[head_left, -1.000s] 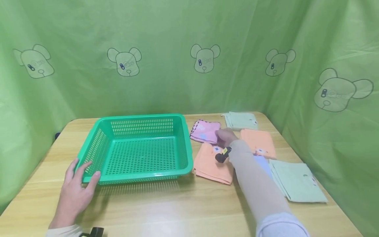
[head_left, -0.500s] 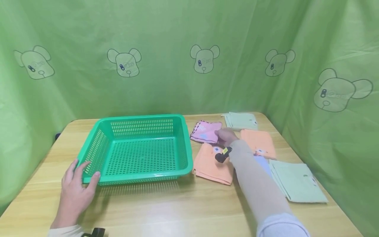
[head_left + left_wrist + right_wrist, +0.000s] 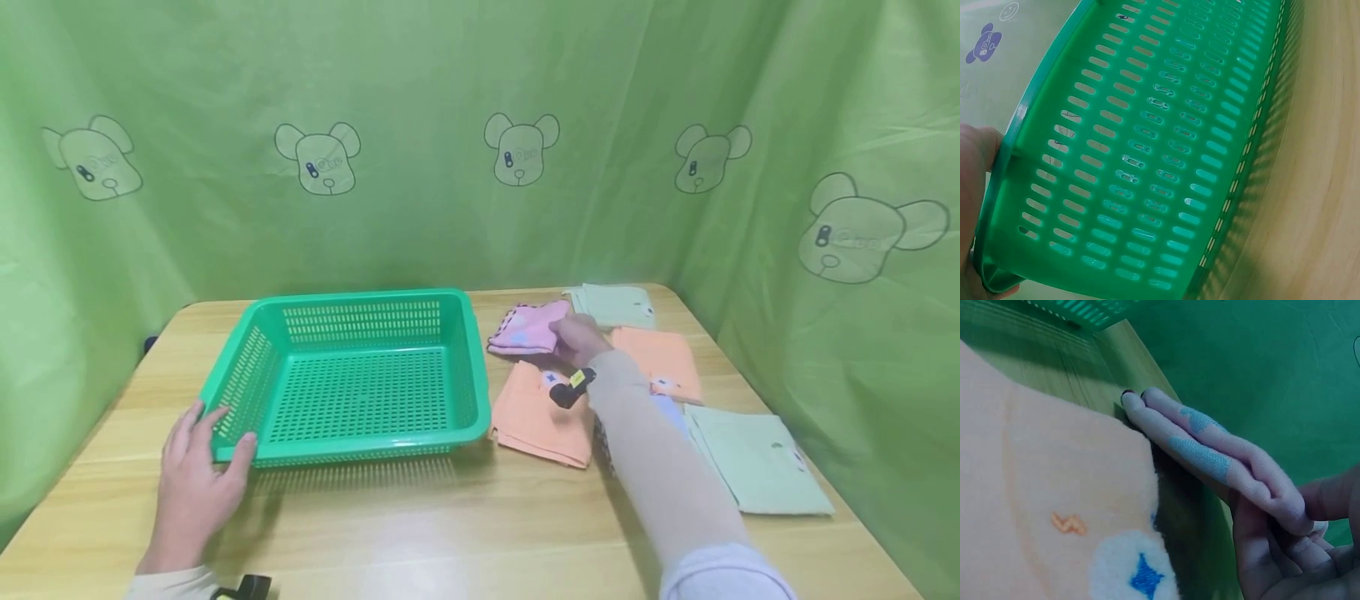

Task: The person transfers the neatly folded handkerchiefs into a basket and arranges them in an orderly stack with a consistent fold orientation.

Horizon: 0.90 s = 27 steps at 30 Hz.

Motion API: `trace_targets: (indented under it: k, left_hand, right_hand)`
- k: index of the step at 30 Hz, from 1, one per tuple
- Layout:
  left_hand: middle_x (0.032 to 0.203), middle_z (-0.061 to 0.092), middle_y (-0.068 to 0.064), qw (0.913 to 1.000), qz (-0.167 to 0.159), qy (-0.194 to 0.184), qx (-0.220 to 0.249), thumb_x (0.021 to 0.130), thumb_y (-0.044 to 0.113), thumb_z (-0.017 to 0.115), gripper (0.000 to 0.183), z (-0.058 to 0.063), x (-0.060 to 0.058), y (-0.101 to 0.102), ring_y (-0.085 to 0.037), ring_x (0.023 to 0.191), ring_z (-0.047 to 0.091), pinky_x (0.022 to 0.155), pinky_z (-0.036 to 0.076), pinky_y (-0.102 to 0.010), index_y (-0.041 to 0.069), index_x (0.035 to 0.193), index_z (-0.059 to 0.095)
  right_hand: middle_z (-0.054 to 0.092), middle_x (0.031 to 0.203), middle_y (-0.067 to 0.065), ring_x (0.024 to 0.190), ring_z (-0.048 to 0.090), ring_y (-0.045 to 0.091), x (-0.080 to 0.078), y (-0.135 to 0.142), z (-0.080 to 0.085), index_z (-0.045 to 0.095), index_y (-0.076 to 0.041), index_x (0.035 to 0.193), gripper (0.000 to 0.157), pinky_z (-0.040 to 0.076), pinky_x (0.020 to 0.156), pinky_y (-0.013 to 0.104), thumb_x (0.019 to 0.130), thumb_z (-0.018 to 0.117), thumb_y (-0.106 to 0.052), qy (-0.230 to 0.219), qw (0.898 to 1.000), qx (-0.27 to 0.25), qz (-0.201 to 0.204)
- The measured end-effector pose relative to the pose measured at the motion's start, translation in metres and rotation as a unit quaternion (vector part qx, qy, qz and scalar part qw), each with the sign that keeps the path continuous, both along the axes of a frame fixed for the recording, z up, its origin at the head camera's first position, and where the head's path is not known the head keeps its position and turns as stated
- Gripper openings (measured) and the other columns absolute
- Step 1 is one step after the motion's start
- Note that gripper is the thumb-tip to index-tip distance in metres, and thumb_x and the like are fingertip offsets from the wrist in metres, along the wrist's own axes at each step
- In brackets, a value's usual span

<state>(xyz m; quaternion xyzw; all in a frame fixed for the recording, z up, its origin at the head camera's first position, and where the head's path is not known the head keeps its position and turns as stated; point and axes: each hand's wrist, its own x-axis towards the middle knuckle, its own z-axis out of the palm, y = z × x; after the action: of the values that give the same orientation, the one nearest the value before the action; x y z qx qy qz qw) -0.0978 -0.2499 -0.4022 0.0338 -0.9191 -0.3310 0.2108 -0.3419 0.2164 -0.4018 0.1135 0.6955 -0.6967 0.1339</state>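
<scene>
At the near left corner of a green plastic basket, my left hand grips the rim, thumb over the front edge. In the left wrist view the fingers curl around that rim beside the slotted wall. My right hand pinches the right edge of a folded pink towel with a dark checked border. The right wrist view shows the pink towel folded in layers between thumb and fingers, tilted up over the table. Just in front of it lies a folded orange towel with a blue star patch.
Right of the arm lie a second orange towel, a pale green towel and a partly hidden blue towel. Another pale green towel lies at the back edge. Green curtains surround the wooden table.
My right hand has lifted the pink towel slightly and moved it a little back and to the right. The left hand keeps its grip on the basket rim.
</scene>
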Motion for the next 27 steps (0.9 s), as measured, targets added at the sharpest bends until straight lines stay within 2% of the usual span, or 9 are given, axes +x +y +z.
trace_targets:
  k: [2,4,9,12,20,27]
  left_hand:
    - [0.153,0.019,-0.031,1.0000,0.001,0.000,-0.002,0.098,0.029,0.054,0.055,0.000,-0.001,-0.001,-0.054,0.137,0.016,0.102,0.014,-0.077,-0.004,0.140,0.040]
    - [0.153,0.019,-0.031,1.0000,0.001,0.001,-0.004,0.098,0.029,0.054,0.056,-0.001,-0.001,-0.001,-0.053,0.138,0.016,0.103,0.014,-0.076,-0.004,0.141,0.039]
    - [0.152,0.019,-0.032,1.0000,-0.003,0.005,-0.002,0.098,0.029,0.054,0.059,-0.001,-0.001,-0.001,-0.053,0.138,0.015,0.106,0.012,-0.074,-0.006,0.142,0.036]
    - [0.151,0.020,-0.032,0.9999,-0.004,0.012,0.003,0.097,0.028,0.054,0.060,-0.001,-0.001,0.000,-0.053,0.137,0.016,0.106,0.011,-0.073,-0.006,0.142,0.034]
    - [0.150,0.023,-0.033,0.9996,-0.002,0.028,0.007,0.096,0.029,0.056,0.062,-0.001,-0.002,0.000,-0.053,0.136,0.019,0.107,0.012,-0.072,-0.005,0.144,0.034]
    - [0.150,0.025,-0.032,0.9994,0.003,0.029,0.017,0.096,0.028,0.057,0.064,-0.001,-0.002,0.000,-0.051,0.137,0.020,0.108,0.013,-0.071,-0.003,0.146,0.031]
  right_hand:
    - [0.037,0.148,0.025,0.122,0.050,0.031,0.000,0.001,0.003,0.022,0.004,0.150,0.055,0.053,0.089,0.025,0.098,0.038,0.001,0.008,1.000,-0.012,0.006]
    - [0.039,0.146,0.025,0.120,0.052,0.030,0.001,0.002,0.006,0.023,0.004,0.150,0.055,0.053,0.088,0.025,0.098,0.039,0.000,0.012,1.000,-0.014,0.002]
    - [0.043,0.141,0.024,0.099,0.059,0.020,0.002,0.004,0.010,0.025,0.006,0.148,0.053,0.054,0.084,0.022,0.098,0.041,-0.002,0.014,1.000,-0.004,-0.003]
    - [0.044,0.141,0.024,0.092,0.060,0.016,0.002,0.006,0.012,0.025,0.006,0.148,0.053,0.054,0.083,0.022,0.098,0.042,-0.002,0.014,1.000,-0.015,-0.005]
    - [0.040,0.146,0.023,0.102,0.058,0.019,0.005,0.006,0.020,0.024,0.005,0.149,0.054,0.052,0.088,0.023,0.098,0.042,-0.001,0.026,0.999,-0.037,0.002]
    - [0.042,0.145,0.023,0.102,0.057,0.020,0.007,0.004,0.028,0.025,0.004,0.149,0.055,0.053,0.083,0.022,0.098,0.043,-0.002,0.036,0.999,-0.007,0.000]
